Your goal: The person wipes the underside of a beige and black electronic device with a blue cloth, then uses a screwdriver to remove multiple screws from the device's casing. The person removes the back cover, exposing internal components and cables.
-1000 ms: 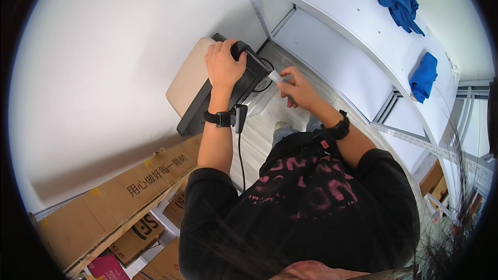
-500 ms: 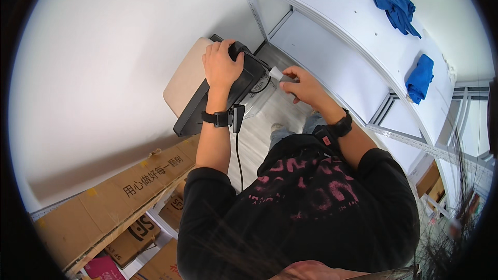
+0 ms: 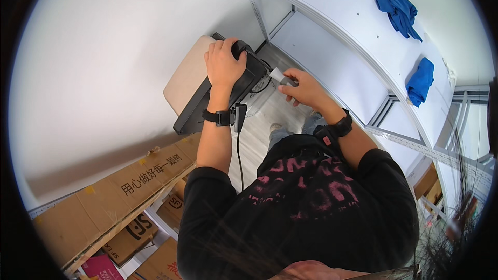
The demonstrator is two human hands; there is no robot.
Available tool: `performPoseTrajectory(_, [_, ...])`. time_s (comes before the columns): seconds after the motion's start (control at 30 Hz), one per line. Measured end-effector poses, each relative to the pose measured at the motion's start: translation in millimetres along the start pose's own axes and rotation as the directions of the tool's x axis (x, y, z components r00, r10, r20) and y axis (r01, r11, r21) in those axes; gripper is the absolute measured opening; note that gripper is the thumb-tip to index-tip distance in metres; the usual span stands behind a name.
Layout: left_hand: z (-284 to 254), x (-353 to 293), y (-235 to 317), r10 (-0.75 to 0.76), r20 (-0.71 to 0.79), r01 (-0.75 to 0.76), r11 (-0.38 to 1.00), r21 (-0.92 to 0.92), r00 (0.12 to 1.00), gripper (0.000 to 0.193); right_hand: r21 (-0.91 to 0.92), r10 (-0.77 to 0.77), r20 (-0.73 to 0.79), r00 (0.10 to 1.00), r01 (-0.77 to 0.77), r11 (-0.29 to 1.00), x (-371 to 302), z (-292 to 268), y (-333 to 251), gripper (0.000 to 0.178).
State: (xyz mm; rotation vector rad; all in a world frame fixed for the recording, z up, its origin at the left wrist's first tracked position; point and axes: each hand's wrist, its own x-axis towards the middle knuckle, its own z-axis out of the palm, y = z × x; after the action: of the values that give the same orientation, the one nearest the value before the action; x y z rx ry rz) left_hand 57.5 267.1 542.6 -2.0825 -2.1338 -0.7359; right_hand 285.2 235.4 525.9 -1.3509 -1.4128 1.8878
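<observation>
A bulky black object (image 3: 193, 105) with a smooth beige panel (image 3: 182, 80) leans tilted near the white wall; its kind is unclear. Across its upper edge, my left hand (image 3: 224, 65) grips with the fingers over the top and the thumb on the near side. My right hand (image 3: 305, 89) is closed round a small grey hand tool with a pale, flared end (image 3: 277, 74). That end points at the black object's right side, close to a black cable; whether they touch I cannot tell. Most of the tool's handle is hidden by my fingers.
White shelving (image 3: 332, 52) curves along the right, with two blue cloths (image 3: 399, 13) on top. Below the black object stands a clear plastic bin (image 3: 258, 101). A long cardboard box (image 3: 111, 189) lies at lower left, above shelved cartons. A black cord hangs from my left wrist strap.
My right hand and the tool have shifted very slightly. The left hand keeps its grip on the black object, and the whole view has moved a little.
</observation>
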Motion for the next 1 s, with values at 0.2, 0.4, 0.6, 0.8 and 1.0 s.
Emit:
performPoseTrajectory(0.2, [1, 1, -1, -0.015, 0.014, 0.014, 1.0, 0.007, 1.0, 0.033, 0.369, 0.102, 0.069, 0.992, -0.12, 0.922, 4, -10, 5, 0.043])
performPoseTrajectory(0.4, [2, 1, 0, -0.012, 0.012, 0.012, 1.0, 0.001, 1.0, 0.034, 0.091, 0.001, 0.009, 1.0, -0.002, 0.996, 5, -8, 15, 0.046])
performPoseTrajectory(0.6, [0, 0, -1, -0.011, 0.007, 0.011, 1.0, 0.015, 1.0, 0.033, 0.234, 0.133, 0.117, 0.984, -0.157, 0.959, 2, -10, -5, 0.044])
performPoseTrajectory(0.8, [-1, 0, 2, -0.009, 0.008, 0.009, 1.0, 0.021, 1.0, 0.033, 0.036, -0.049, -0.028, 0.998, 0.05, 0.998, 6, -4, 21, 0.049])
performPoseTrajectory(1.0, [0, 0, 1, -0.008, 0.005, 0.008, 1.0, 0.018, 1.0, 0.034, -0.041, -0.072, 0.035, 0.997, 0.073, 0.996, 8, -1, 14, 0.051])
